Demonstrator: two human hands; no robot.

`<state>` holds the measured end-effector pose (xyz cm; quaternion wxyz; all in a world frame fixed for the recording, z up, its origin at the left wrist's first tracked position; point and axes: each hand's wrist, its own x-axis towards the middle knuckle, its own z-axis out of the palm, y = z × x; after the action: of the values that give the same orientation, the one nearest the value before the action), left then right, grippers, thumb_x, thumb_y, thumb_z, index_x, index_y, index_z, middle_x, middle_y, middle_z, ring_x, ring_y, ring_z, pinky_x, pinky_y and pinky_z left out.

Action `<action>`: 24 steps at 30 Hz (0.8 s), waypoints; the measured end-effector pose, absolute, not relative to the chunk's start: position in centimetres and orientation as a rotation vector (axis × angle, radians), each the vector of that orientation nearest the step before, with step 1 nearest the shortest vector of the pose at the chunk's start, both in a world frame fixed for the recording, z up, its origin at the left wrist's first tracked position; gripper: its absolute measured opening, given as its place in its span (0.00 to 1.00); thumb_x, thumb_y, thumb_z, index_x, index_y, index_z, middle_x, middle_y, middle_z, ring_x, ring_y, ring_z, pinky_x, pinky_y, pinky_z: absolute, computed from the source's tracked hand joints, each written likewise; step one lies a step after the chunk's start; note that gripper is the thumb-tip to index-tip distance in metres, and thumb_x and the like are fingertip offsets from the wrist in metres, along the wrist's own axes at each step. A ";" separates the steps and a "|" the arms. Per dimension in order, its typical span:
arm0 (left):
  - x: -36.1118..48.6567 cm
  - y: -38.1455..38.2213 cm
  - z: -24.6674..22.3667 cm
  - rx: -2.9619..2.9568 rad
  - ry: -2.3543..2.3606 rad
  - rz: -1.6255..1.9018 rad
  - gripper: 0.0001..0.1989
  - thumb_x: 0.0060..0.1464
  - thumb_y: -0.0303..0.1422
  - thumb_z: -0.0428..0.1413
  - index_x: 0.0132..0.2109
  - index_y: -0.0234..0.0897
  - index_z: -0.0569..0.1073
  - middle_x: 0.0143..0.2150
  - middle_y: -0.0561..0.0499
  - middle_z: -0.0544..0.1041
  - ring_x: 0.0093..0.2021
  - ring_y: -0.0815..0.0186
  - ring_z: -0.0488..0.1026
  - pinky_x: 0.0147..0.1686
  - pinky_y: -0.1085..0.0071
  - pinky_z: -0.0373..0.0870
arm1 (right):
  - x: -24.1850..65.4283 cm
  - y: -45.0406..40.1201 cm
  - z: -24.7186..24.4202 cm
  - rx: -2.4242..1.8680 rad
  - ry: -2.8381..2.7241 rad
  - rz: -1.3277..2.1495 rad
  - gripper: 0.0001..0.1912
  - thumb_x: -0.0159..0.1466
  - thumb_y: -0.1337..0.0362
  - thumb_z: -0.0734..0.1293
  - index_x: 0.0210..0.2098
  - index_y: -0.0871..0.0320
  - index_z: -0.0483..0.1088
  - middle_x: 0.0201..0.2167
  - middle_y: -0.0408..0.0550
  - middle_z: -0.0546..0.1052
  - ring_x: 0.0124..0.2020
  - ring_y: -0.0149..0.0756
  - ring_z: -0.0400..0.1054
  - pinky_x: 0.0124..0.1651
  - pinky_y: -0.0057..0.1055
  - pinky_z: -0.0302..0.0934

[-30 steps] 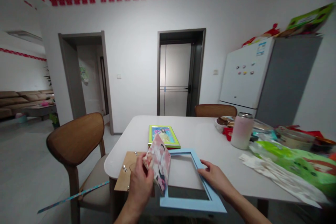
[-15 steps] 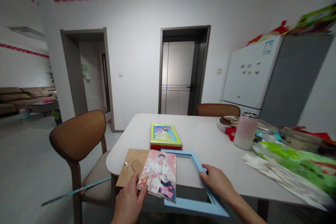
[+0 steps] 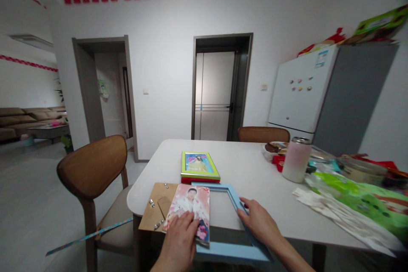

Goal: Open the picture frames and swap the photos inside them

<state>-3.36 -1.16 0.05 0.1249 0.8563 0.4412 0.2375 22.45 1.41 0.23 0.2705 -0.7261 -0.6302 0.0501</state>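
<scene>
- Left hand (image 3: 180, 238) lies with its fingers over the lower part of the pink photo panel (image 3: 201, 199); I cannot tell whether it grips.
- Right hand (image 3: 259, 223) holds the blue frame (image 3: 234, 250) by its right side.
- Photo panel overlaps the frame's left side and the brown backboard (image 3: 149, 216), where 3 metal clips (image 3: 152, 203) show.
- Green-framed picture (image 3: 200, 165) lies just beyond, on the white table (image 3: 248, 165).
</scene>
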 end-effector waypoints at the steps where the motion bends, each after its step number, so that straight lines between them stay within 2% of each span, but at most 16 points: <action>1: -3.5 -0.9 0.2 2.463 1.285 0.765 0.26 0.41 0.23 0.46 0.51 0.40 0.65 0.54 0.46 0.64 0.54 0.57 0.58 0.54 0.56 0.51 | 22.1 1.2 0.5 -1.884 -1.674 0.131 0.21 0.53 0.61 0.57 0.44 0.63 0.65 0.40 0.55 0.71 0.38 0.39 0.66 0.43 0.32 0.57; 4: -3.9 -0.4 1.3 2.197 1.282 1.158 0.22 0.46 0.26 0.44 0.50 0.37 0.65 0.51 0.46 0.67 0.52 0.60 0.61 0.53 0.60 0.55 | 20.1 0.4 1.4 -1.616 -1.634 0.296 0.20 0.53 0.60 0.57 0.42 0.61 0.67 0.38 0.52 0.72 0.35 0.36 0.66 0.41 0.31 0.58; 7: -2.9 -0.4 2.6 1.688 1.194 1.481 0.18 0.50 0.33 0.44 0.48 0.34 0.67 0.47 0.46 0.70 0.49 0.59 0.65 0.50 0.63 0.59 | 17.2 -0.1 2.0 -1.436 -1.516 0.768 0.21 0.52 0.56 0.59 0.41 0.62 0.68 0.33 0.50 0.74 0.31 0.35 0.67 0.34 0.30 0.61; 11: 0.5 -1.0 2.6 1.032 0.797 1.536 0.23 0.47 0.42 0.49 0.47 0.32 0.66 0.42 0.44 0.73 0.44 0.58 0.69 0.44 0.65 0.65 | 14.4 0.0 1.9 -1.217 -1.110 1.293 0.23 0.53 0.53 0.58 0.44 0.60 0.63 0.34 0.51 0.74 0.29 0.32 0.69 0.30 0.29 0.62; 14: 2.3 -1.1 1.6 0.819 0.652 1.463 0.26 0.41 0.43 0.55 0.46 0.31 0.66 0.42 0.42 0.73 0.46 0.56 0.68 0.44 0.65 0.65 | 14.8 0.3 2.0 -1.038 -0.907 1.302 0.21 0.55 0.57 0.57 0.45 0.59 0.61 0.34 0.51 0.75 0.32 0.35 0.70 0.31 0.30 0.63; 19: 1.1 -0.8 0.8 1.084 0.895 1.389 0.27 0.39 0.33 0.57 0.49 0.32 0.64 0.52 0.39 0.65 0.52 0.58 0.61 0.49 0.66 0.59 | 19.4 1.5 2.5 -1.296 -0.991 1.163 0.23 0.52 0.65 0.56 0.47 0.64 0.61 0.29 0.52 0.76 0.26 0.36 0.70 0.26 0.30 0.64; 24: 0.0 -1.9 0.2 1.785 1.140 1.012 0.27 0.37 0.26 0.54 0.49 0.32 0.65 0.54 0.41 0.63 0.54 0.57 0.58 0.54 0.63 0.51 | 21.7 3.2 1.9 -1.515 -1.192 1.112 0.25 0.49 0.69 0.53 0.46 0.65 0.64 0.25 0.49 0.77 0.22 0.35 0.70 0.24 0.28 0.62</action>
<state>0.04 -1.86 0.19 0.3867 0.7014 0.4479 0.3974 21.73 3.16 1.86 0.4424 -0.6105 -0.4803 0.4482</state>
